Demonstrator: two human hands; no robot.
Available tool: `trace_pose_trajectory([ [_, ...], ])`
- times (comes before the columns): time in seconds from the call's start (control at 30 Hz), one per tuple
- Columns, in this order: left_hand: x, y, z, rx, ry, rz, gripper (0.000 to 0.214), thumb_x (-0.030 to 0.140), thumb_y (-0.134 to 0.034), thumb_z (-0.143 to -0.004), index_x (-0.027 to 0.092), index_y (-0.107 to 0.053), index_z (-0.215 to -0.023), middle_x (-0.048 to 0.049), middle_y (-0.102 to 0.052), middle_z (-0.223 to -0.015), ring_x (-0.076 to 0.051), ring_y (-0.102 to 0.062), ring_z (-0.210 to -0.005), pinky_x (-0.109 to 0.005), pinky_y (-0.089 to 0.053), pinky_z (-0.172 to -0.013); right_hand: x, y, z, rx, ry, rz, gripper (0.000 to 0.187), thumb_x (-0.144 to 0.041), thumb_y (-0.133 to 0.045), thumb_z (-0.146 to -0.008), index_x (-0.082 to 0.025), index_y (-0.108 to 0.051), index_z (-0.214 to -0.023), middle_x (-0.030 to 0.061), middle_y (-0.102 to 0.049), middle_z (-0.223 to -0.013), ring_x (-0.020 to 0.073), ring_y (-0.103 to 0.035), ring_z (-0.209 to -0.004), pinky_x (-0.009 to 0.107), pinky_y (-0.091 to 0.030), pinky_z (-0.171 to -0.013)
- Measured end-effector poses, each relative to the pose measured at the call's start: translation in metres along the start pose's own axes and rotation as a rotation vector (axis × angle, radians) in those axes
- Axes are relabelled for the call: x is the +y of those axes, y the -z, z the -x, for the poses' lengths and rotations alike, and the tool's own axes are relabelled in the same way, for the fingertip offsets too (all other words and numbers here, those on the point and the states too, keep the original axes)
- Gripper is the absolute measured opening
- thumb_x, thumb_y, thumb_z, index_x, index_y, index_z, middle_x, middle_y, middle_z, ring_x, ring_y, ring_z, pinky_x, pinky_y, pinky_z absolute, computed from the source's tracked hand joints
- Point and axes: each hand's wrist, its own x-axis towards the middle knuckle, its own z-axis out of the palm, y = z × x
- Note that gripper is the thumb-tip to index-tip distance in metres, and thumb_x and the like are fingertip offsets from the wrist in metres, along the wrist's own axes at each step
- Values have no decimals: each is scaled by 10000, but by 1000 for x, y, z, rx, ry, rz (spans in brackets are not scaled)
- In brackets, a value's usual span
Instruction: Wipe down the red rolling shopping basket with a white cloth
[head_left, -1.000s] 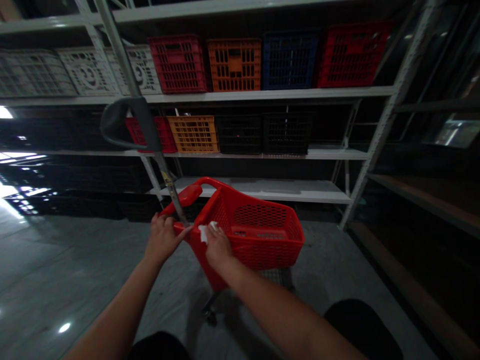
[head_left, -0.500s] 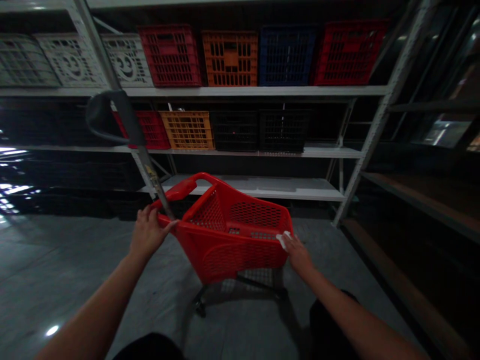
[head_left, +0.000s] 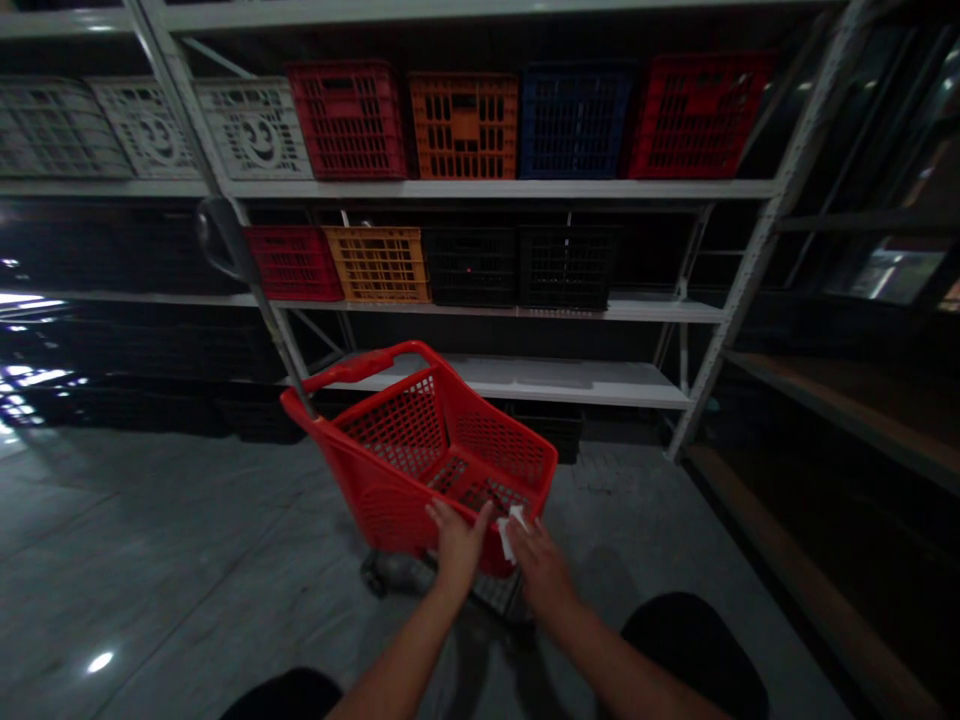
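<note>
A red plastic shopping trolley (head_left: 390, 455) stands on the grey floor in front of me, its basket empty and its tall grey pull handle (head_left: 225, 240) rising at the left. My left hand (head_left: 457, 545) rests on the basket's near rim with its fingers curled over the edge. My right hand (head_left: 541, 570) is beside it, pressing a small white cloth (head_left: 510, 528) against the same near corner of the rim.
Metal shelving (head_left: 487, 190) fills the wall ahead, holding white, red, orange, blue and black crates. A second rack with wooden boards (head_left: 847, 400) runs along the right. Open grey floor (head_left: 150, 560) lies to the left. My dark knees show at the bottom.
The trolley has turned so a corner now faces me. My left hand left the handle end and came to the near rim. My right hand with the cloth moved left along the rim.
</note>
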Motion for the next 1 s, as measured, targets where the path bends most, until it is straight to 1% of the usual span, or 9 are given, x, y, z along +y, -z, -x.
trace_pose_trajectory([
  [0.13, -10, 1, -3, 163, 256, 195, 828, 360, -437, -778, -4, 26, -1360, -344, -111, -1406, -358, -37, -1339, -574, -236, -1037, -10, -3, -10, -93, 155, -51, 586, -52, -383, -789, -138, -314, -1365, 114, -431, -1347, 222, -290, -1302, 457, -326, -1035],
  [0.23, -25, 12, -11, 147, 289, 219, 804, 265, -464, -745, 14, -18, -1366, -296, -134, -1425, -327, -49, -1345, -510, -217, -1075, 30, 0, -26, -134, 162, 5, 563, -25, -377, -779, -127, -373, -1333, 117, -428, -1349, 216, -289, -1303, 452, -309, -1046],
  [0.4, -27, 17, -20, 102, 347, 208, 778, 193, -485, -713, -57, -94, -1338, -303, -149, -1420, -304, -79, -1347, -419, -178, -1105, 99, -1, -51, -81, -40, 105, 543, 22, -291, -783, -142, -458, -1274, 110, -481, -1307, 218, -322, -1288, 499, -318, -1025],
  [0.47, -23, 15, -21, 92, 364, 210, 765, 184, -474, -722, -54, -91, -1340, -297, -145, -1425, -294, -71, -1350, -408, -170, -1108, 87, -10, -49, 0, -61, 91, 517, 0, -288, -809, -141, -452, -1279, 120, -494, -1293, 219, -326, -1285, 487, -343, -1014],
  [0.57, -19, 14, -20, 91, 375, 224, 745, 169, -448, -736, -40, -79, -1348, -281, -143, -1433, -278, -53, -1352, -401, -161, -1111, 28, -31, -33, 114, 19, 35, 496, -54, -303, -847, -142, -383, -1329, 132, -463, -1317, 222, -309, -1293, 462, -391, -988],
  [0.67, -19, 15, -20, 100, 380, 243, 731, 157, -426, -741, -34, -70, -1351, -277, -152, -1432, -280, -51, -1351, -418, -163, -1108, -30, -47, -17, 96, 93, -49, 522, -138, -339, -866, -127, -273, -1384, 122, -403, -1364, 227, -278, -1307, 436, -397, -995],
  [0.73, -21, 16, -21, 99, 378, 251, 726, 160, -418, -745, -33, -69, -1351, -278, -161, -1430, -284, -61, -1350, -431, -163, -1105, -42, -46, -12, 55, 136, -65, 542, -151, -346, -863, -121, -243, -1394, 112, -403, -1366, 233, -272, -1309, 437, -394, -997],
  [0.87, -23, 17, -21, 64, 357, 253, 734, 174, -435, -740, -30, -82, -1350, -268, -161, -1434, -269, -79, -1352, -408, -155, -1110, 2, -23, -16, -29, 233, -47, 559, -72, -321, -847, -140, -237, -1395, 104, -405, -1365, 215, -283, -1305, 451, -359, -1019],
  [1.0, -23, 16, -21, 33, 355, 258, 760, 178, -454, -728, -42, -74, -1349, -267, -145, -1438, -265, -49, -1354, -390, -127, -1116, 69, -9, -23, 16, 129, 12, 627, 24, -279, -795, -163, -247, -1392, 97, -434, -1346, 193, -294, -1300, 464, -338, -1027],
])
